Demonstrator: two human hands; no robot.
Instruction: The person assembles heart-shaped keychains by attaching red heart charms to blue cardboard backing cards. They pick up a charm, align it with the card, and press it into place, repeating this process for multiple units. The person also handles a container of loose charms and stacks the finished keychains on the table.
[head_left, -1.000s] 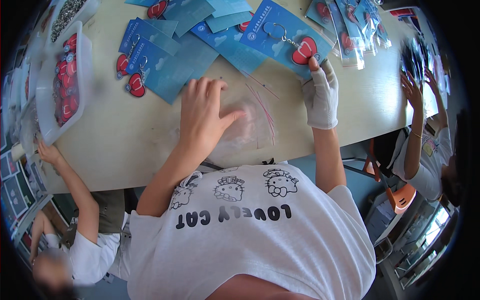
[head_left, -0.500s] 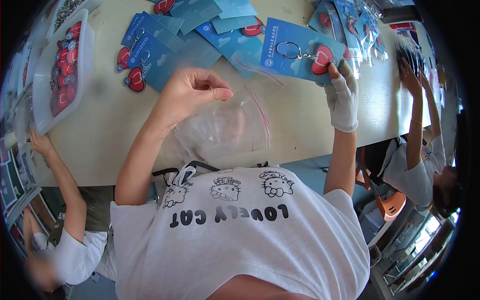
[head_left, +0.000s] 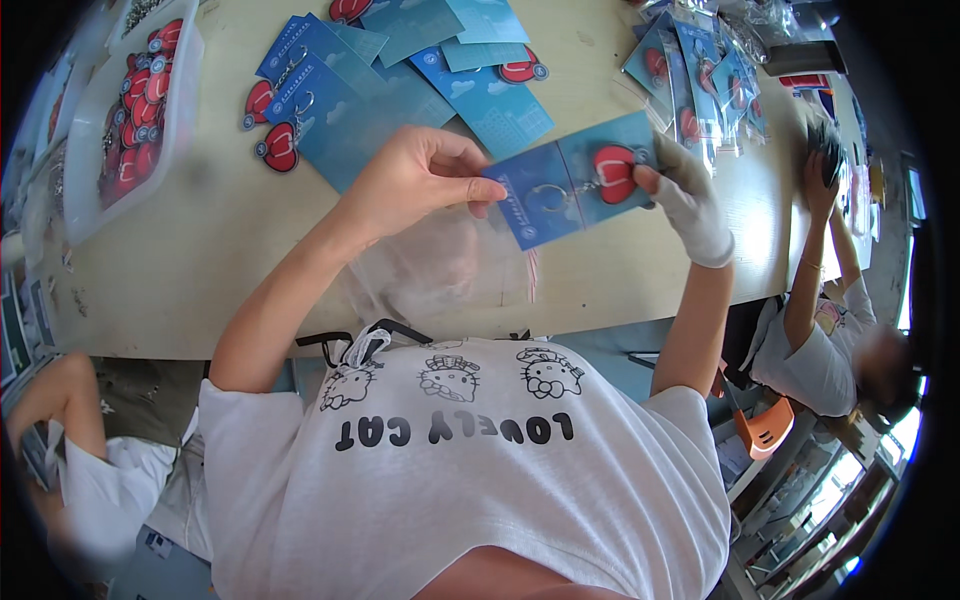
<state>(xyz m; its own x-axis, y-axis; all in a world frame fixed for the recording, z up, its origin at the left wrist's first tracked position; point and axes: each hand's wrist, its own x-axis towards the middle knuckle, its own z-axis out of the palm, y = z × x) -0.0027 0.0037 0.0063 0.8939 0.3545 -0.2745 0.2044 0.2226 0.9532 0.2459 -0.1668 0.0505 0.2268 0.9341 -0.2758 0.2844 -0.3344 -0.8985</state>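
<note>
Pinching end of blue card (head_left: 546,172), left hand (head_left: 428,175) seemingly steadied it; gloved right hand (head_left: 695,208) clamped heart keychain (head_left: 614,174) against card, likely preventing slipping; clear bags (head_left: 428,268) lay below hands.

The left hand (head_left: 435,180), apart from the card (head_left: 595,150) before, now pinches at its left end, which a clear bag (head_left: 530,205) has come to cover. The card sits closer to the tabletop's (head_left: 250,260) near edge, its right end now turned farther from that edge than its left. The left co-worker's hand is gone from the near left corner.
</note>
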